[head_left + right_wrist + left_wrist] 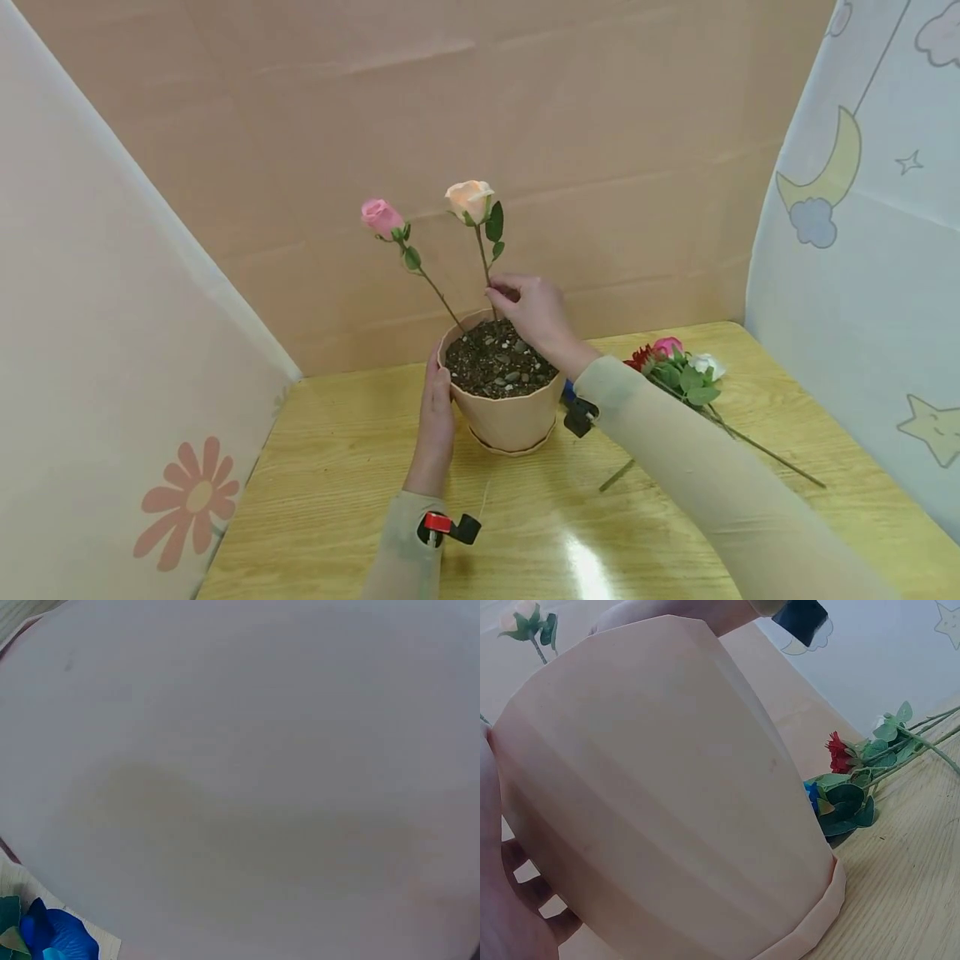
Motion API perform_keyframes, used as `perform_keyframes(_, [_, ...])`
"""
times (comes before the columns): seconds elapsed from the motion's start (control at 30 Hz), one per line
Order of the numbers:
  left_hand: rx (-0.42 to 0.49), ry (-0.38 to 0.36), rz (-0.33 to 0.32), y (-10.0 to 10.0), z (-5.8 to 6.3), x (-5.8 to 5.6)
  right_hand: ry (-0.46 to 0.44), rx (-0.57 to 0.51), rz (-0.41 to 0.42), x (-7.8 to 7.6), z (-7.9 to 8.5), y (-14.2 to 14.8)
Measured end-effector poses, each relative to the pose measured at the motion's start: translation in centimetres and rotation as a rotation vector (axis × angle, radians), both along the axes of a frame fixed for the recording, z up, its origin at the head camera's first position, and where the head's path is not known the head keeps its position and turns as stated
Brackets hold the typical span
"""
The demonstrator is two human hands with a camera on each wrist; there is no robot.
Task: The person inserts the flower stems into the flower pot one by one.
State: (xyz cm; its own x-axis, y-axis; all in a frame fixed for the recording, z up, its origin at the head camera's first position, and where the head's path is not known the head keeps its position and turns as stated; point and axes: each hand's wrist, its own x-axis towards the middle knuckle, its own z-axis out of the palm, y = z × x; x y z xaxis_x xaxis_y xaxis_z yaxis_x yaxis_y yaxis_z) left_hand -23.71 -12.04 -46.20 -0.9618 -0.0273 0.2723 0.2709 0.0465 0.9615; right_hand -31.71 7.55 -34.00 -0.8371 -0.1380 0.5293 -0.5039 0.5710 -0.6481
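Observation:
A peach rose [470, 202] stands upright in the soil of a beige flower pot [504, 421]. My right hand [536, 312] pinches its stem low down, just above the soil [498, 362]. Against the pot's left wall rests my left hand [437, 408], its fingers [536, 889] spread along the side in the left wrist view. Left of the peach rose, a pink rose [382, 218] leans outward from the soil. The pot's pale wall [247, 750] fills most of the right wrist view, which hides the right fingertips.
Several loose flowers lie on the wooden table [337, 467] to the right, among them a red flower [840, 754] and a white flower [707, 365]. A blue flower [64, 934] lies close beside the pot. A plain backdrop [300, 167] rises behind, with printed cloth on both sides.

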Motion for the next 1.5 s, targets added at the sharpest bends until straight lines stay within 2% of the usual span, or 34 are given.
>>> perform_keyframes(0.3, [0.009,-0.023,-0.009,0.2,-0.1,-0.1,0.015,-0.002,0.020,-0.2,-0.8,-0.1])
perform_keyframes(0.6, [0.017,0.000,-0.017,0.2,-0.4,-0.4,-0.039,-0.054,0.005,-0.3,-1.2,0.1])
perform_keyframes(0.9, [0.020,-0.050,0.001,0.3,-0.5,-0.4,-0.029,-0.056,-0.013,-0.3,-1.2,0.3])
perform_keyframes(1.17, [0.026,-0.007,-0.013,0.3,-0.4,-0.5,-0.039,-0.098,-0.031,1.0,-0.4,1.5])
perform_keyframes(1.3, [0.012,0.005,-0.015,0.2,-0.4,-0.6,-0.061,-0.128,-0.068,2.2,-0.1,3.1])
perform_keyframes(1.5, [0.006,-0.014,-0.008,0.1,-0.4,-0.7,-0.109,-0.135,-0.135,3.9,0.3,6.1])
